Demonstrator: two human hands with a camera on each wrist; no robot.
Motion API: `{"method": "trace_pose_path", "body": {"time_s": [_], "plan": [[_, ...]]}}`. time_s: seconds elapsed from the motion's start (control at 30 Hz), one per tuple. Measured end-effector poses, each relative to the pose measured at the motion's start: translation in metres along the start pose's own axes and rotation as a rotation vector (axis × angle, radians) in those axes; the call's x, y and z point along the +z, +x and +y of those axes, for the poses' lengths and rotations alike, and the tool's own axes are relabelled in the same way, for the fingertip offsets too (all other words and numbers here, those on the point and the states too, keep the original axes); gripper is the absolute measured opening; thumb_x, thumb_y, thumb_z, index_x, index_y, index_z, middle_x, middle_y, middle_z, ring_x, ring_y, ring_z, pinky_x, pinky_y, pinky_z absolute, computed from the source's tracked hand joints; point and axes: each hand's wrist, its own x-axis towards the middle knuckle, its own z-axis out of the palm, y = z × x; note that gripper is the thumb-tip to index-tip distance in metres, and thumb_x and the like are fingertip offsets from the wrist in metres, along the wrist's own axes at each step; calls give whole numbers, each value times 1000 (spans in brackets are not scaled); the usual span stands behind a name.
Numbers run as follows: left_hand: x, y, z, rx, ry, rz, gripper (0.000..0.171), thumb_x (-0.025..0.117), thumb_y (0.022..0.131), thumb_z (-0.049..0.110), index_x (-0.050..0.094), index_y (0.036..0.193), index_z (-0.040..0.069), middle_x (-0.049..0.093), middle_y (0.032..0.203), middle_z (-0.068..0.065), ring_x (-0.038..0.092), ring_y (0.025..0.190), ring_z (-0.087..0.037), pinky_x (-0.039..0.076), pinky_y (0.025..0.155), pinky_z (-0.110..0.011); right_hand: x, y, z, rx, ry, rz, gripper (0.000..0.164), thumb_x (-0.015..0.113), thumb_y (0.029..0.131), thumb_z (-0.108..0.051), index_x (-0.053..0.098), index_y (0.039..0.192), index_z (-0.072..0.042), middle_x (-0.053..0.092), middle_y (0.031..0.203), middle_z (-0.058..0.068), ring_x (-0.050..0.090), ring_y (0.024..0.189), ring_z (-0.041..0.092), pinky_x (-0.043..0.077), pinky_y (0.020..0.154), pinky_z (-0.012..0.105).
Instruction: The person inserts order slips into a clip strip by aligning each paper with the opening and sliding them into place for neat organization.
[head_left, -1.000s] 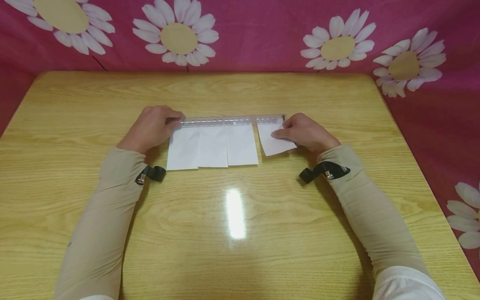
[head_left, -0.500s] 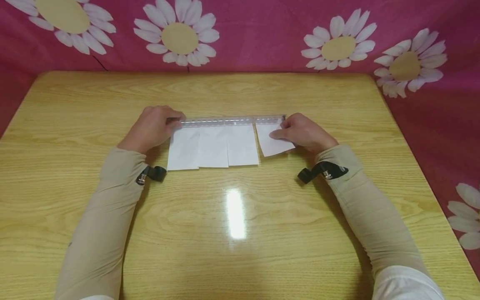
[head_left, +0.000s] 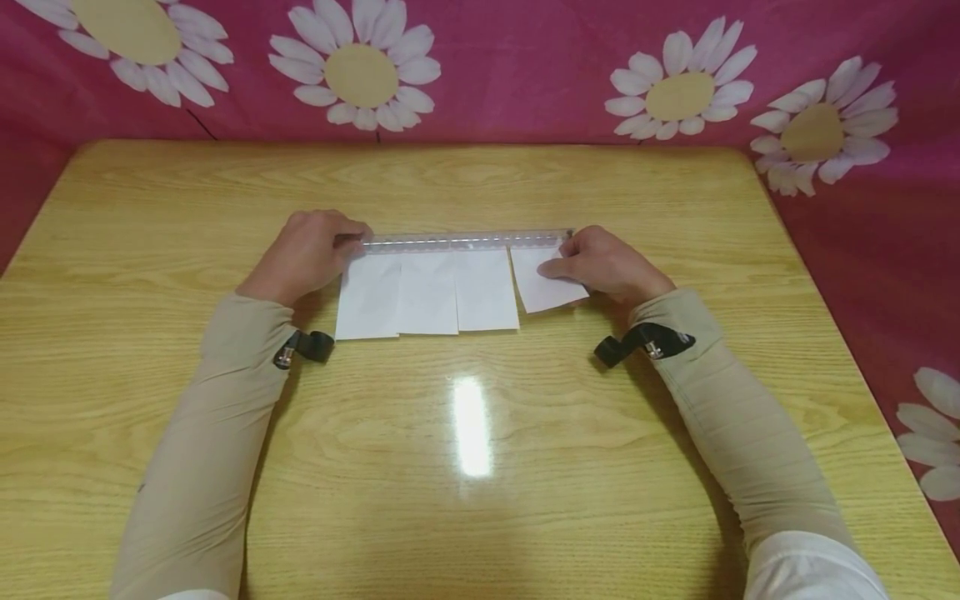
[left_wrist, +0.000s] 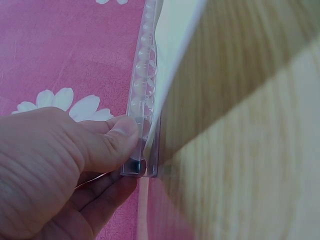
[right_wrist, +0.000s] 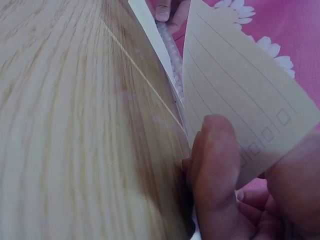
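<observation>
My left hand (head_left: 306,254) pinches the left end of a clear plastic rail (head_left: 427,243). In the left wrist view, a row of round balls shows inside this rail (left_wrist: 142,70), with my thumb on its face near the end. Three white paper slips (head_left: 426,293) hang side by side from it, their edges overlapping or touching. My right hand (head_left: 611,262) pinches another paper slip (head_left: 536,287), tilted, its upper edge at the rail's right part. Ruled lines and small squares mark that slip's other face (right_wrist: 235,75) in the right wrist view. Whether the rail grips it, I cannot tell.
The wood-grain table (head_left: 375,467) extends all around, with a bright light reflection in front of the slips. Behind and to the right hangs a pink cloth (head_left: 517,67) printed with daisies. A black camera mount sits on each sleeved wrist.
My right hand and its slip have shifted very slightly left, toward the three hanging slips. The left hand keeps its hold on the rail.
</observation>
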Motion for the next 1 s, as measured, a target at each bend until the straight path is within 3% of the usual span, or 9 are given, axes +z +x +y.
{"method": "trace_pose_path", "body": {"time_s": [1.0], "plan": [[0,-1,-1,24,-7,15,34,60,103,6,68,136,5,70,126,-21,61,108,-32,53,104,-51,2,3,-2,8,-12,-5,41,72,96,-36,51,70,-11,37,57,-6,39,56,14,31,53,28]]}}
